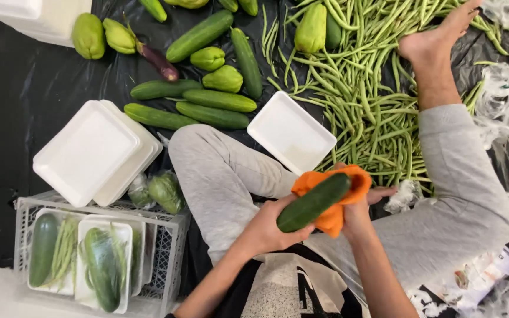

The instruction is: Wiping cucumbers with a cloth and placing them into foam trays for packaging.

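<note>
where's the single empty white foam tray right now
In the head view, the empty white foam tray lies on the black sheet just above the person's knee, between the cucumbers on its left and the green beans on its right.

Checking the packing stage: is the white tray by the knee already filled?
No, the tray lies bare, while both hands hold a cucumber in an orange cloth.

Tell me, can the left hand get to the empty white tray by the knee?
Probably yes. The white tray lies open just beyond the left hand, nothing covering it, but that hand grips a cucumber.
</note>
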